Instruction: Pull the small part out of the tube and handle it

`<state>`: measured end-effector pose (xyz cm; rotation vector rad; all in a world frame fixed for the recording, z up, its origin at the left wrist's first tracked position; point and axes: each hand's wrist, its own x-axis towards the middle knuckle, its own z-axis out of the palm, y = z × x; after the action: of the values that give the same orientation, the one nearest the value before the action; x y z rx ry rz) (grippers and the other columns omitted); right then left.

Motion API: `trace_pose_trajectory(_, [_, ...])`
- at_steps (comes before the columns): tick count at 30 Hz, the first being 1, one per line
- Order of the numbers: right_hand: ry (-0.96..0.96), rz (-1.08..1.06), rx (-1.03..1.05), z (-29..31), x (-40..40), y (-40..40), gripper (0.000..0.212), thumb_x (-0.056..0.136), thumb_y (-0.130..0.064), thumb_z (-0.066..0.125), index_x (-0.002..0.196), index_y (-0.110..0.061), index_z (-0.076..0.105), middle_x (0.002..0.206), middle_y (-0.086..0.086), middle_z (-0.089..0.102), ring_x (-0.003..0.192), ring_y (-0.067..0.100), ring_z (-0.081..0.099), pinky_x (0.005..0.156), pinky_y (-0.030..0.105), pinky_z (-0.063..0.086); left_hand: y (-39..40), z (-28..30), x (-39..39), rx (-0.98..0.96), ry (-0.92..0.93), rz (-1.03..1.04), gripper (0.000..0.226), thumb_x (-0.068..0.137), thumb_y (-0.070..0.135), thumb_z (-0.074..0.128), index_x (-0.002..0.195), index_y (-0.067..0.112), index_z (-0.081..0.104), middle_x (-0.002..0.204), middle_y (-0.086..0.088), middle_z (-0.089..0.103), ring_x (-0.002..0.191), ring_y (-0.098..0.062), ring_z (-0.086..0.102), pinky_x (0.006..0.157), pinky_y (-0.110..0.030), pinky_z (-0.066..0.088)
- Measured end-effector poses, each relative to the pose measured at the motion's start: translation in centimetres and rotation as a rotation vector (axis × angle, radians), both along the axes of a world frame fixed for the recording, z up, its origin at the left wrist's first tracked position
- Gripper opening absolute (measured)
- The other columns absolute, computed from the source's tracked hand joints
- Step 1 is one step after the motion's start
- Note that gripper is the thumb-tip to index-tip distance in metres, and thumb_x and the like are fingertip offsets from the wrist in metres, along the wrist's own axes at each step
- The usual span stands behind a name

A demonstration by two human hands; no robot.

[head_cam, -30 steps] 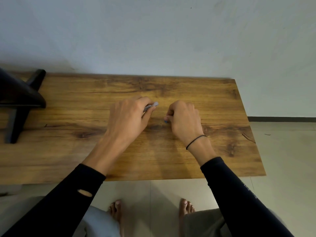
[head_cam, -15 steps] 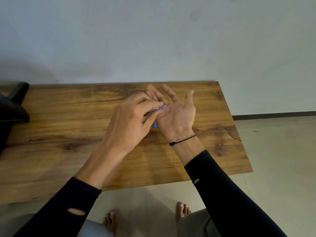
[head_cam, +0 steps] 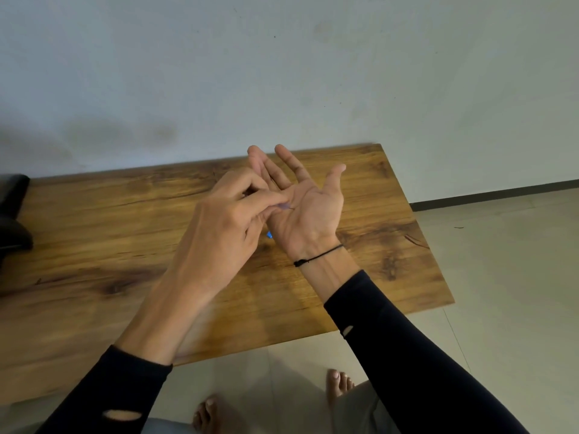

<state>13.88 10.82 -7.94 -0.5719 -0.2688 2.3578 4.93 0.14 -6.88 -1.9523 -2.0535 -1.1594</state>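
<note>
1. Pen is the thing in use: a thin, grey, blurry stick with a fine dark tip. Its tip touches the palm of the right hand.
2. Left of the pen, a dark object sits at the far left edge of the wooden table. What it is cannot be told.
3. The table is brown with dark wood lines. It stands against a pale wall, behind the pen. A light tiled floor lies right of the table.
4. The left hand pinches the pen between thumb and curled fingers, just left of the tip.
5. The pen lies almost flat. Its long way runs left to right, and the tip points right. Most of its body is hidden in the left hand.
6. A small blue bit shows just below the pen, between the two hands. It is too small to name.
7. The right hand is wide open, palm up, fingers straight, holding nothing. It floats over the table.
8. A thin black band goes around the right wrist, below and right of the pen.
9. Both arms wear black sleeves. Two bare feet rest on the floor, far below the pen.
</note>
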Motion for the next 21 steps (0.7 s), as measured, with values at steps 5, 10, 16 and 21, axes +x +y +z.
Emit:
trace_pose_trajectory(5, [0.036, -0.034, -0.018, 0.2, 0.2, 0.4, 0.100, 0.096, -0.082, 0.032, 0.152, 0.001, 0.045, 0.127, 0.037, 0.067, 0.111, 0.044, 0.072, 0.101, 0.050, 0.058, -0.2, 0.4, -0.7, 0.003, -0.054, 0.007, 0.016, 0.098, 0.007, 0.078, 0.112, 0.009, 0.084, 0.099, -0.008, 0.069, 0.091, -0.026, 0.070, 0.079, -0.043, 0.062])
trace_pose_trajectory(10, [0.096, -0.069, -0.022, 0.4, 0.6, 1.6, 0.103, 0.096, -0.081, 0.031, 0.154, 0.003, 0.041, 0.131, 0.041, 0.063, 0.115, 0.048, 0.069, 0.098, 0.050, 0.061, -0.6, 0.3, -1.5, 0.029, -0.093, 0.073, 0.014, 0.097, 0.012, 0.080, 0.111, 0.011, 0.084, 0.096, -0.008, 0.071, 0.087, -0.022, 0.070, 0.078, -0.031, 0.059])
trace_pose_trajectory(16, [0.142, -0.062, -0.004, 0.2, 1.0, 2.3, 0.105, 0.095, -0.083, 0.031, 0.155, 0.003, 0.041, 0.133, 0.042, 0.061, 0.122, 0.049, 0.065, 0.102, 0.052, 0.058, -0.5, -1.2, -2.3, -0.029, -0.318, 0.177, 0.020, 0.098, 0.032, 0.078, 0.112, 0.020, 0.085, 0.102, 0.005, 0.082, 0.092, -0.008, 0.076, 0.082, -0.029, 0.061])
trace_pose_trajectory(21, [0.100, -0.062, 0.033, -0.1, 1.1, 2.5, 0.105, 0.095, -0.084, 0.030, 0.154, 0.002, 0.042, 0.130, 0.038, 0.064, 0.115, 0.044, 0.070, 0.097, 0.049, 0.060, -0.3, -4.4, -1.5, -0.104, -0.386, 0.291, 0.020, 0.094, 0.035, 0.078, 0.108, 0.023, 0.087, 0.094, -0.001, 0.075, 0.089, -0.024, 0.070, 0.078, -0.049, 0.060])
